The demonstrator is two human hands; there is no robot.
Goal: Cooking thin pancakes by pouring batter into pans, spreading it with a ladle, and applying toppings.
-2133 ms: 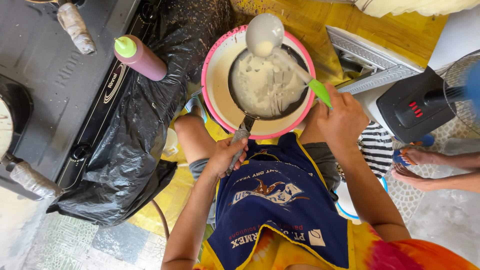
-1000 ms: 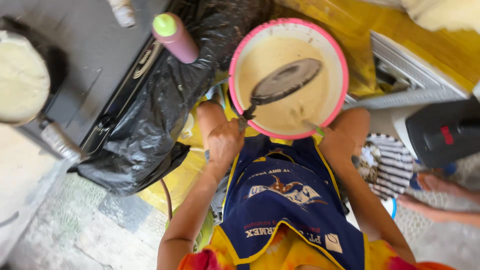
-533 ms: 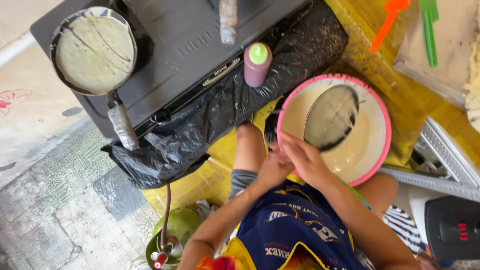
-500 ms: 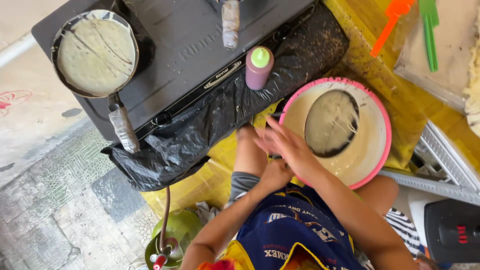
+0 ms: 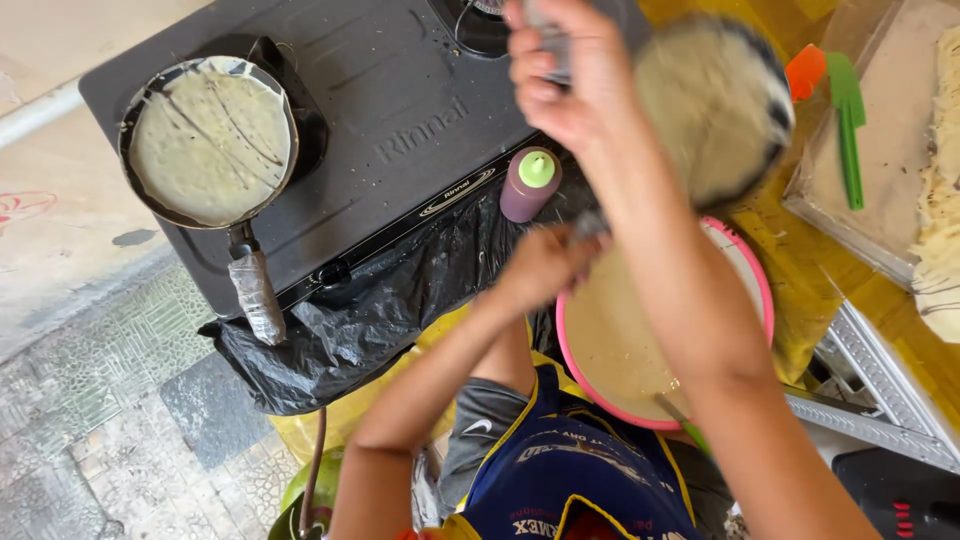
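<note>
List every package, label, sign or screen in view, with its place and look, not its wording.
Squeeze bottle: front edge of the stove, upright, maroon body, green cap.
Stove lettering: pale raised marking on the dark grey stove top, plus a small oval badge on its front edge.
Apron print: white lettering on blue, yellow trim, on the person.
No screens or signs.

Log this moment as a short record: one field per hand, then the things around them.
left hand: grips the handle of a raised pan
right hand: lifted high, fingers closed on a blurred object I cannot identify
raised pan: batter-coated, tilted, blurred, above the basin
pink-rimmed basin: holds pale batter
second pan: on the dark stove, thin pale layer inside
bottle: purple, green cap, upright at stove's edge
spatulas: green and orange, on a tray
</note>
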